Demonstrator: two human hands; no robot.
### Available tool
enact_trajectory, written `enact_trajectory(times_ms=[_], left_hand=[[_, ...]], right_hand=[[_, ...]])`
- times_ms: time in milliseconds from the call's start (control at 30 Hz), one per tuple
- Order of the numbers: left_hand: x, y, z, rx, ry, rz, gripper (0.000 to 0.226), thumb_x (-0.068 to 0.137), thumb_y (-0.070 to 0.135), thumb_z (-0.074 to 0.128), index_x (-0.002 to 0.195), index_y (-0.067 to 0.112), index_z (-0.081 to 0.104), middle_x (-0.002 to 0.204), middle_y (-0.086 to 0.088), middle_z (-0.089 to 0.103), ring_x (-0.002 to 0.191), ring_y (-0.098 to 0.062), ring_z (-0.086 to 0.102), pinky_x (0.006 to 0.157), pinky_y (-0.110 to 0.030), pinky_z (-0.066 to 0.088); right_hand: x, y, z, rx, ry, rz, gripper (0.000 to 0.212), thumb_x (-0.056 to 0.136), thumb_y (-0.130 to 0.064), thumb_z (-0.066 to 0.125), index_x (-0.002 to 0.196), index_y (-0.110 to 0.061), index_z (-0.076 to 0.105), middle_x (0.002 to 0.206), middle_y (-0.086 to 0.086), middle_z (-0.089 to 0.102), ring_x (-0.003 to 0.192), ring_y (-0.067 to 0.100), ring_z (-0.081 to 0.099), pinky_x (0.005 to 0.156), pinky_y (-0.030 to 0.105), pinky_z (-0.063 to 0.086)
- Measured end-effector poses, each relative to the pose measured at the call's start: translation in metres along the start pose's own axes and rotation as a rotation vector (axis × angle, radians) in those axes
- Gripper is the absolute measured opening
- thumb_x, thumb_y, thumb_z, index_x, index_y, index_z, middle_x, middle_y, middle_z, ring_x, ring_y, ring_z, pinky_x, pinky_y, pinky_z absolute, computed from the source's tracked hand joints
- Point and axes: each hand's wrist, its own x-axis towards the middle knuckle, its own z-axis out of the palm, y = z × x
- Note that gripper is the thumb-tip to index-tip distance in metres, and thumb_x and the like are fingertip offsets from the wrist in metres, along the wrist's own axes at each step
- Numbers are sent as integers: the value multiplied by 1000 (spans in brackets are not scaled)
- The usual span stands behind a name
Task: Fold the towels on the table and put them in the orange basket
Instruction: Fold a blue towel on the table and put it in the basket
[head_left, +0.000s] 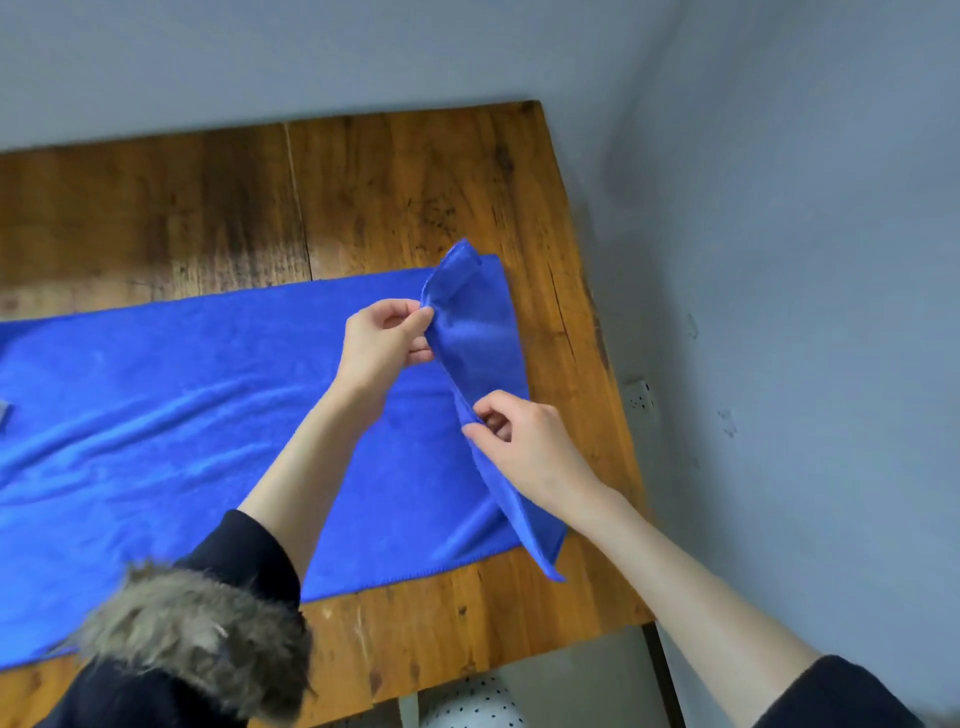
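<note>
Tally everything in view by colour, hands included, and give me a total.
Blue: 1, the towel, spread on the table with its right end lifted
Brown wood: 1, the table
Bare hands: 2, left hand and right hand, each pinching the towel's lifted edge
Orange: 0, no basket in view
Total: 4

Lighting, head view: soft, even, fairly bright; your forearms cast only faint shadows on the blue towel (156, 415). Mild sheen on the wooden table (405, 171). Wide-angle bending curves the table edges. The fur trim (197, 634) nearest you is blurred; overall detail slightly soft.
</note>
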Motion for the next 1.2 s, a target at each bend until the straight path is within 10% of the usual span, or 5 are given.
enact_trajectory(times_ms=[300, 500, 800, 933, 1200], left_hand=[[3, -19, -100, 287, 216, -68, 13, 91, 16, 51, 100, 14, 60, 98, -7, 64, 77, -18, 62, 77, -34, 54], [-35, -101, -110, 665, 230, -34, 27, 91, 20, 54, 117, 10, 56, 107, -6, 51, 100, -24, 54, 82, -27, 39], [-64, -119, -87, 763, 321, -163, 28, 87, 24, 61, 67, 15, 44, 87, -3, 45, 94, -29, 47, 68, -31, 33], [-73, -118, -91, 656, 296, -213, 13, 88, 24, 57, 79, 15, 52, 86, -3, 60, 87, -27, 56, 67, -33, 39], [-91, -129, -106, 577, 189, -277, 11, 87, 25, 59, 78, 20, 58, 78, 2, 64, 84, -21, 60, 70, -28, 46]], right_hand=[[40, -44, 57, -88, -249, -55, 23, 95, -24, 50, 112, -14, 61, 110, -1, 63, 104, 14, 56, 94, 31, 43], [70, 4, 55, -698, -293, -90, 57, 98, -32, 42, 147, -14, 23, 157, 7, 13, 145, 23, 8, 117, 37, 12], [82, -2, 67, -782, -93, -37, 38, 98, -32, 39, 130, -13, 49, 142, 9, 40, 131, 26, 34, 102, 39, 29], [101, -39, 82, -644, 61, -111, 32, 98, -32, 41, 105, -7, 60, 110, 13, 57, 107, 31, 48, 84, 40, 37], [149, -79, 133, -760, -88, -7, 49, 89, -45, 55, 117, -5, 48, 120, 11, 55, 113, 32, 49, 78, 37, 40]])
